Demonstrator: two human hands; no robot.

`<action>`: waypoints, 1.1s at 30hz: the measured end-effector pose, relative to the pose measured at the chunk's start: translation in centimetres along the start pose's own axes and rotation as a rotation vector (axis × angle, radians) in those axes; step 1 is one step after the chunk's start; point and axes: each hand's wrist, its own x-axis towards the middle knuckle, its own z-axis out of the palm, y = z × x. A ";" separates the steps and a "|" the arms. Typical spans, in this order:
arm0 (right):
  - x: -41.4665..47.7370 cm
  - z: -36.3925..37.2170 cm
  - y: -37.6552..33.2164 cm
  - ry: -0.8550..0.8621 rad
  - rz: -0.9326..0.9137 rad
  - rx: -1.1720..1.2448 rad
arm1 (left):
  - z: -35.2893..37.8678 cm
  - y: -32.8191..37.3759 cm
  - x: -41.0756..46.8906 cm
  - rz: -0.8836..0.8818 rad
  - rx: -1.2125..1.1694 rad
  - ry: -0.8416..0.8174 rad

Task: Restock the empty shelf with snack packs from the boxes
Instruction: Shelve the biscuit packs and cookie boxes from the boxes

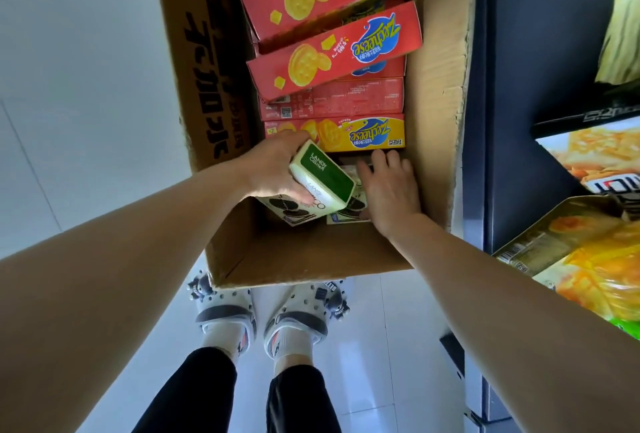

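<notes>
The cardboard box [304, 256] stands open on the floor, its far part still packed with red Zecheese cracker boxes [332, 55], so most of the stock seems yet to be moved. The empty shelf itself is not in view, and how much has reached it cannot be told from here.

At the near end of the box, the left hand [273, 169] grips a green-and-cream cookie pack [323, 176]. The fingers wrap its far side and the thumb presses its near face, holding it tilted just above the packs below. This reads as the lifting-out step.

Just right of it, the right hand [391, 190] lies palm down inside the box. Its fingers reach toward the yellow-fronted Zecheese box, over a second cookie pack [349, 213]. Whether they have closed on that pack or only touch it cannot be told.

Further right stands the dark shelf unit [502, 121], where orange chip bags [588, 259] already fill the shelves in view.
</notes>
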 end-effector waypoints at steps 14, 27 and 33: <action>-3.0 -12.3 1.7 -0.221 0.417 0.960 | -2.8 4.4 -9.8 -0.205 -0.452 0.273; -17.4 -32.5 4.3 -0.135 0.546 1.661 | -8.3 18.6 -28.5 -0.086 -0.448 0.566; -25.4 -40.6 2.9 -0.101 0.553 1.908 | -10.6 23.9 -37.2 0.011 -0.529 0.621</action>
